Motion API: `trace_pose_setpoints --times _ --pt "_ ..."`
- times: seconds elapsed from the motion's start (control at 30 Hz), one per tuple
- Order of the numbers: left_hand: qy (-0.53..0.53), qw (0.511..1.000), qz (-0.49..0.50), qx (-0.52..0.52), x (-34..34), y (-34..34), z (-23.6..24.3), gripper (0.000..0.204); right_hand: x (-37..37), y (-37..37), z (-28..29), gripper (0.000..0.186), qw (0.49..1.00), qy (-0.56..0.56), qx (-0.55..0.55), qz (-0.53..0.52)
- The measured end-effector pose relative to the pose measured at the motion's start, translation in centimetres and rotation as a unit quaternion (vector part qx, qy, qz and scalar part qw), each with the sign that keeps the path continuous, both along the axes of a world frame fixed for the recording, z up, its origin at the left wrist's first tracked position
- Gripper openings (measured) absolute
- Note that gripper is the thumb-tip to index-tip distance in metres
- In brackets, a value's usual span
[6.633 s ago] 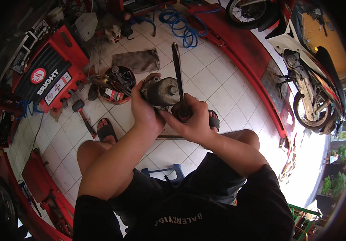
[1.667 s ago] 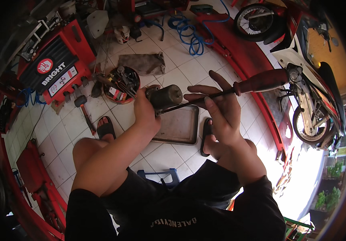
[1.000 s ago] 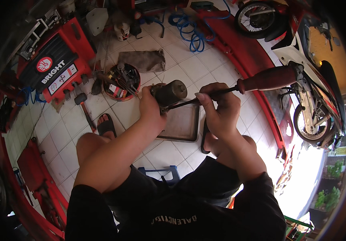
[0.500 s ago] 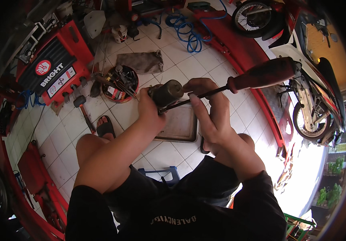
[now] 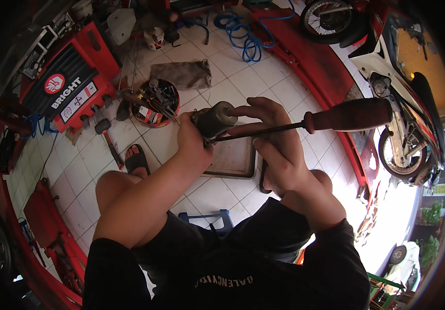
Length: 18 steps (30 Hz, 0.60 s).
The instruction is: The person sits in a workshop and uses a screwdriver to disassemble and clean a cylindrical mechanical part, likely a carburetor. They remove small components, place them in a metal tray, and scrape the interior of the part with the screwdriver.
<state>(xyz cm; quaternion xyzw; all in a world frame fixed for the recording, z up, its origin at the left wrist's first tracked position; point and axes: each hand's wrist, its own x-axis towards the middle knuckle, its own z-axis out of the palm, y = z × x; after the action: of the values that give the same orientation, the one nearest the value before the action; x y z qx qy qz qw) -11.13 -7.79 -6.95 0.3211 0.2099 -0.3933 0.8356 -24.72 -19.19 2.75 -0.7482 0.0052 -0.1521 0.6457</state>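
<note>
A dark, cylindrical starter motor (image 5: 215,120) with a small round boss on its end is gripped in my left hand (image 5: 190,133), above the floor. From the right, a long screwdriver (image 5: 347,114) with a worn red handle reaches across to it. The shaft's tip meets the motor's near lower edge, though the exact contact point is too small to make out. My right hand (image 5: 284,150) has the shaft between thumb and fingers, and its forefinger stretches to the motor's end. Beneath both hands lies a shallow metal tray (image 5: 233,155) on the tiles.
A round red tub (image 5: 152,124) full of tools stands beyond my left forearm, near a mallet (image 5: 110,140) and a grey rag (image 5: 181,75). Blue hose (image 5: 251,46) coils at the back. On the right are a red lift platform (image 5: 305,46) and a motorcycle (image 5: 403,129).
The screwdriver's handle has swung nearer and a little to the right, so the shaft lies flatter. My right hand has shifted slightly right and its fingers have spread. The motor stays in my left hand.
</note>
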Motion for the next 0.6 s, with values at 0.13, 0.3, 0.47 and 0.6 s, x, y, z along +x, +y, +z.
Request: trace_pose_setpoints --times 0.13,0.3,0.47,0.6 --pt "0.018 0.999 -0.013 0.034 -0.4 0.2 0.7 0.038 0.5 -0.5 0.0 0.052 1.000 -0.007 0.018 0.025" --pt "0.016 0.999 -0.031 0.026 -1.0 0.6 1.6 0.035 0.5 -1.2 0.5 0.027 0.974 0.069 -0.204 -0.069" --pt "0.017 0.999 -0.034 0.035 -1.3 0.7 1.6 0.033 -0.1 -1.0 1.3 0.035 0.967 0.064 -0.235 -0.079" --pt "0.030 0.999 -0.023 0.026 -0.9 1.0 1.7 0.034 0.8 -1.6 0.5 0.051 0.989 -0.064 -0.134 -0.025"
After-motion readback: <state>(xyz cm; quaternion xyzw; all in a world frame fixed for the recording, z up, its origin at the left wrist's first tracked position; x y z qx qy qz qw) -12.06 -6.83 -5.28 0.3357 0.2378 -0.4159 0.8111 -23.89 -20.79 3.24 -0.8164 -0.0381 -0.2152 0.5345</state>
